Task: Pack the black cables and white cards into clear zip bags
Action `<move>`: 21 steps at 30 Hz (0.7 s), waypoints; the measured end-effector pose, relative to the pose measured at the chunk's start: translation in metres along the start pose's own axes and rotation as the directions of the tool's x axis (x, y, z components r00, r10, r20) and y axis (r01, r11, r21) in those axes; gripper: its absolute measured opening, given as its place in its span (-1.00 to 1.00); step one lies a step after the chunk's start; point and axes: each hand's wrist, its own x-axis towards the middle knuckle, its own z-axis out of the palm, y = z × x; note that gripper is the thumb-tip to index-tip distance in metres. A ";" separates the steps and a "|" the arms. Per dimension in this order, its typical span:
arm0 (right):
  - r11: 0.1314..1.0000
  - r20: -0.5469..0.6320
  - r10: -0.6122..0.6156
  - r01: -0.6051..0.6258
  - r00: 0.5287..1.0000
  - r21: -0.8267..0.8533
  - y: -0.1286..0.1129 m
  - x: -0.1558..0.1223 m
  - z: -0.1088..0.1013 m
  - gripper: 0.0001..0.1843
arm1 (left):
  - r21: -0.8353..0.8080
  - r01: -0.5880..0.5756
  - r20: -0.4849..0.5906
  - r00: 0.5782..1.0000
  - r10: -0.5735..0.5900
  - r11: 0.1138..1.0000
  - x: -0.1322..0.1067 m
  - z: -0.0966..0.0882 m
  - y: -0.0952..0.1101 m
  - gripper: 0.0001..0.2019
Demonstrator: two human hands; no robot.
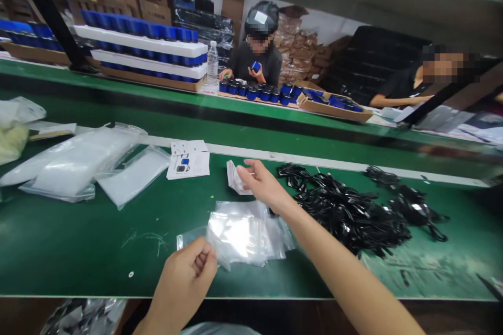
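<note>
My left hand (184,277) is near the front edge of the green table, fingers curled and pinching the corner of a small clear plastic bag (188,239). That bag lies at the edge of a loose pile of clear zip bags (247,230). My right hand (261,180) reaches forward over the pile and grips a small stack of folded white paper leaflets (234,178). A heap of black cables (346,209) lies to the right of my right arm.
Printed cards (188,159) lie behind the bags. Larger plastic bags (74,162) are spread at the left. Across the green conveyor (157,110), two people sit at trays of blue round items (259,91); a water bottle (212,65) stands there.
</note>
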 end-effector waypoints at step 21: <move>0.938 0.172 0.282 -0.308 0.944 0.155 0.007 0.042 0.010 -0.28 | 0.016 -0.065 -0.126 0.990 0.066 0.998 -0.002 0.007 -0.002 -0.69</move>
